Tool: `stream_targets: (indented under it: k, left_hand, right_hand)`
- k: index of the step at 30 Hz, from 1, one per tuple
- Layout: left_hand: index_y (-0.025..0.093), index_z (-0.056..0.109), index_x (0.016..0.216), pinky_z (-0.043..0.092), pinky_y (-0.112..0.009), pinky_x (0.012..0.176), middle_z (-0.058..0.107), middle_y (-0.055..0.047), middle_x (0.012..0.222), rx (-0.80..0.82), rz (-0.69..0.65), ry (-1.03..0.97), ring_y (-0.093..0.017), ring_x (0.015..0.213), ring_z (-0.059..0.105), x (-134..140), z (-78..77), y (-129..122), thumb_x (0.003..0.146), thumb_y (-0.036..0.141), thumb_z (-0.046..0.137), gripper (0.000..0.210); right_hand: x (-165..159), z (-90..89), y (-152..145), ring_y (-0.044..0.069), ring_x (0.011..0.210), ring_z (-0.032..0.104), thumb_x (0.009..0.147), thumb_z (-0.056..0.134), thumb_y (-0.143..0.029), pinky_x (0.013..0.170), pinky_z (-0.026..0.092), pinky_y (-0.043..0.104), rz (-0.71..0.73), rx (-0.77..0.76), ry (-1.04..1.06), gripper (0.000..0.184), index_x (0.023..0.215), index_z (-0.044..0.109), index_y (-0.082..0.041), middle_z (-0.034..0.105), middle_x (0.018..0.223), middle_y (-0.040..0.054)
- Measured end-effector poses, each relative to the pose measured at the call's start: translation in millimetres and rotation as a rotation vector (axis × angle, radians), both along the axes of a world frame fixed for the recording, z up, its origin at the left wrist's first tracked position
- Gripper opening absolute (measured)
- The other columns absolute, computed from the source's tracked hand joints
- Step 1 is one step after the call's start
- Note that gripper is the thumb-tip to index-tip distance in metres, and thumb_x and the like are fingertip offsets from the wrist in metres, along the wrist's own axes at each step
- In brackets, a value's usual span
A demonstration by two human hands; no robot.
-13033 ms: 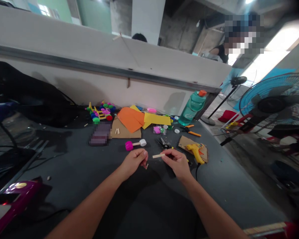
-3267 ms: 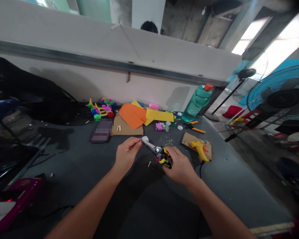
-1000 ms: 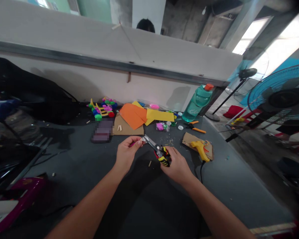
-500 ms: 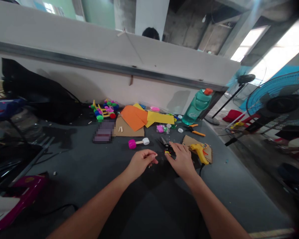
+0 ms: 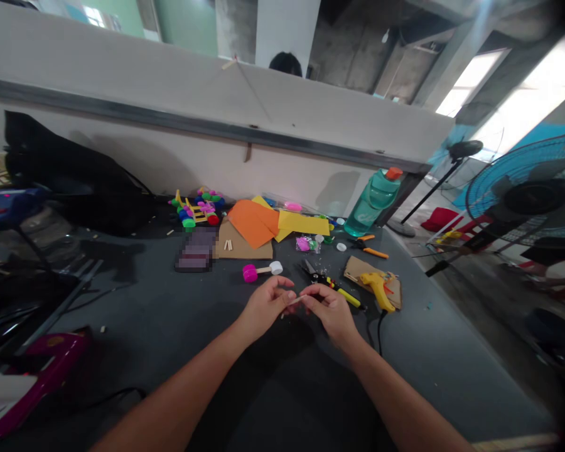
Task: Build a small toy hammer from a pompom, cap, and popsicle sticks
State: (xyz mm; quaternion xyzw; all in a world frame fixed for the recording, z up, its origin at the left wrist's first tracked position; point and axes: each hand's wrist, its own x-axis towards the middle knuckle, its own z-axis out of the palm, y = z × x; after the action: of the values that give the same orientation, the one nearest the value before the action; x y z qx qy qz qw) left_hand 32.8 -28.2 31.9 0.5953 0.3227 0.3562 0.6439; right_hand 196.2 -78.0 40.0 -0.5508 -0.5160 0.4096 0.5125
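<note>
A small pale wooden stick point(image 5: 295, 301) is pinched between my two hands above the dark table. My left hand point(image 5: 267, 306) is closed on its left end. The fingertips of my right hand point(image 5: 330, 311) close on the other end. Just beyond the right hand lies a pair of pliers point(image 5: 343, 294) with yellow-and-black handles and dark jaws, touched by neither hand as far as I can see. Ahead of the left hand rests a wooden stick point(image 5: 263, 270) joining a magenta cap point(image 5: 250, 272) and a white cap point(image 5: 275, 268).
A yellow glue gun point(image 5: 380, 290) lies on cardboard at right, its cord trailing toward me. Orange-handled pliers point(image 5: 371, 250) and a teal bottle point(image 5: 373, 202) stand farther back. Orange paper point(image 5: 252, 221), short sticks point(image 5: 228, 245) and colourful small models point(image 5: 198, 210) are along the wall.
My right hand has left the yellow-and-black pliers, which now lie on the table. It has moved left to the stick, meeting my left hand.
</note>
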Motion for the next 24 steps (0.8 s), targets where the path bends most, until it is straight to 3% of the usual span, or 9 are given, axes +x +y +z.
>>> stream_targets:
  k: [4,6,9,11,17,24]
  left_hand:
    - [0.021,0.060,0.095,0.044,-0.037,0.083,0.064,-0.008,0.097,0.516,0.437,0.399,-0.024,0.095,0.058,-32,9.3,29,0.073,0.040,0.064,0.029]
    - [0.020,0.057,0.106,0.042,-0.039,0.086,0.060,-0.011,0.108,0.600,0.548,0.526,-0.028,0.105,0.053,-49,9.6,46,0.067,0.043,0.068,0.047]
    - [0.019,0.049,0.119,0.043,-0.040,0.083,0.053,-0.014,0.119,0.544,0.474,0.648,-0.030,0.104,0.054,-65,1.8,63,0.058,0.046,0.073,0.071]
    - [0.018,0.051,0.117,0.043,-0.040,0.083,0.055,-0.014,0.116,0.536,0.387,0.713,-0.031,0.101,0.055,-69,-5.6,67,0.055,0.045,0.075,0.072]
    - [0.023,0.058,0.101,0.042,-0.037,0.083,0.061,-0.006,0.102,0.599,0.299,0.761,-0.025,0.096,0.056,-64,-15.3,64,0.069,0.027,0.066,0.033]
    - [0.025,0.058,0.099,0.045,-0.031,0.080,0.061,-0.001,0.102,0.570,0.251,0.642,-0.019,0.092,0.057,-56,-18.6,61,0.070,0.017,0.062,0.031]
  right_hand:
    - [12,-0.2,2,0.010,0.055,0.052,0.073,0.066,-0.033,0.054,0.043,0.023,-0.153,0.073,0.097,0.017,0.083,0.064,-0.019,0.058,0.064,-0.0025]
    - [18,-0.5,3,0.010,0.055,0.052,0.074,0.066,-0.033,0.053,0.043,0.023,-0.198,0.108,0.174,0.017,0.083,0.064,-0.019,0.059,0.065,-0.0023]
    - [22,0.6,4,0.010,0.056,0.052,0.073,0.068,-0.032,0.053,0.043,0.022,-0.208,0.119,0.284,0.016,0.082,0.064,-0.019,0.060,0.066,-0.0019]
    - [22,1.9,4,0.010,0.057,0.052,0.072,0.069,-0.031,0.052,0.044,0.022,-0.197,0.109,0.323,0.016,0.081,0.064,-0.019,0.061,0.067,-0.0013]
    - [21,1.7,5,0.011,0.062,0.054,0.069,0.070,-0.028,0.052,0.045,0.021,-0.180,0.098,0.329,0.014,0.079,0.065,-0.019,0.062,0.072,0.0004]
    - [24,0.3,6,0.011,0.062,0.053,0.068,0.071,-0.026,0.051,0.045,0.021,-0.208,0.114,0.335,0.013,0.078,0.065,-0.020,0.062,0.074,0.0005]
